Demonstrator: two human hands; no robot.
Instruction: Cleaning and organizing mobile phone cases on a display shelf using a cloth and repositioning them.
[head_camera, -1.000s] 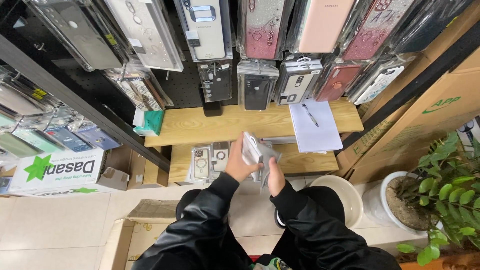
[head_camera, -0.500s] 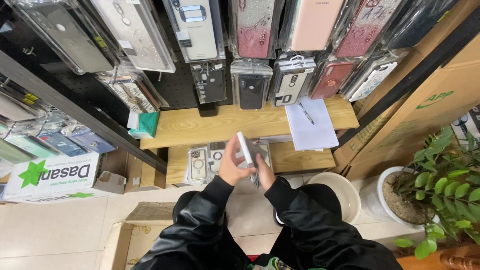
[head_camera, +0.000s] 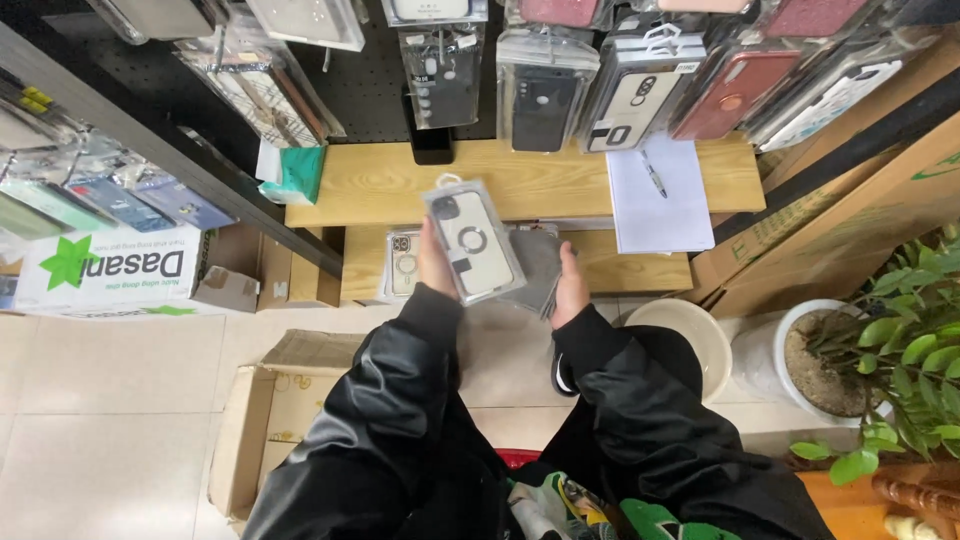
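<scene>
**Packaged phone case lifted in the left hand above a wooden shelf**

The left hand has its fingers closed round the lower left edge of a packaged phone case, a clear plastic pack with a pale case and a dark ring on its back. The pack stands tilted, its hang tab pointing up toward the upper shelf. The right hand grips the right edge of a grey stack of packs, thumb on top and fingers curled underneath; how many packs are in the stack cannot be told. The lifted case overlaps the left side of that grey stack.

Both hands hover over the lower wooden shelf, where another clear phone case lies flat just left of the left hand. Above it, on the upper wooden shelf, a sheet of white paper lies with a pen on it, and a green-and-white packet sits at the left end. Rows of hanging phone cases cover the dark pegboard behind.

Black jacket sleeves run down from both wrists. On the floor lie an open cardboard box below the left arm, a white bucket beside the right arm, and a potted plant far right.
</scene>
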